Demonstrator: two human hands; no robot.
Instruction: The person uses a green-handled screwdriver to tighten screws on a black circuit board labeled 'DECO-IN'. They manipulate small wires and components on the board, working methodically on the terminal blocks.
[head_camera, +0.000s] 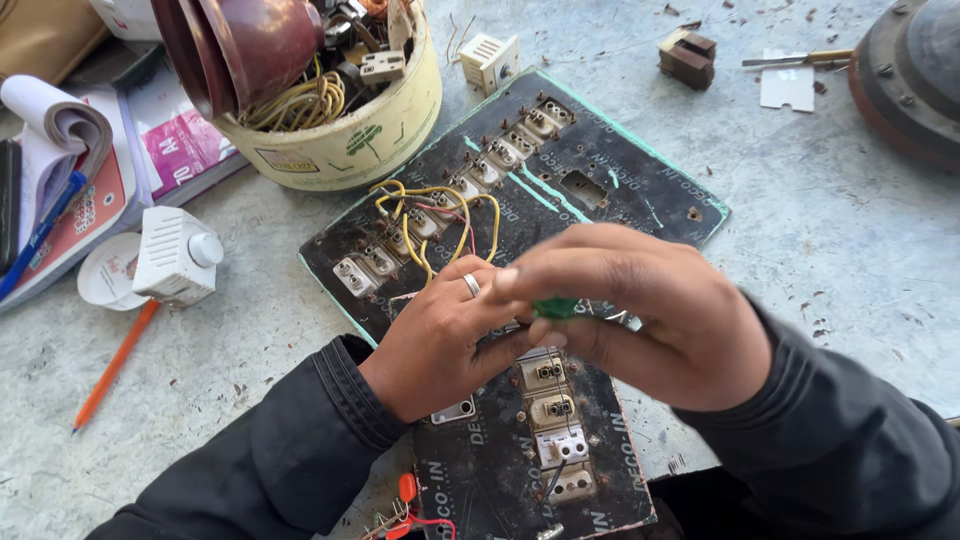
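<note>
Both hands met over the middle of a dark switch board that lay back-side up on the grey bench. The left hand, wearing a ring on one finger, rested against the board with its fingers curled toward the right hand. The right hand was closed on a small green part, pinched between thumb and fingertips; what kind of part it was could not be told. Whether the left hand gripped anything could not be told either, because the right hand covered its fingertips.

Yellow wires, with a red one among them, looped between the switch backs just above the hands. A row of pale switch modules ran along the upper half of the board, and further modules sat in a column below the hands.

To the left lay a white dial regulator on a round lid, with an orange pencil just beside it. A cream tub full of wires and spare parts stood behind the board, touching a maroon bowl-shaped piece. A brown block lay well apart, at the upper right.
</note>
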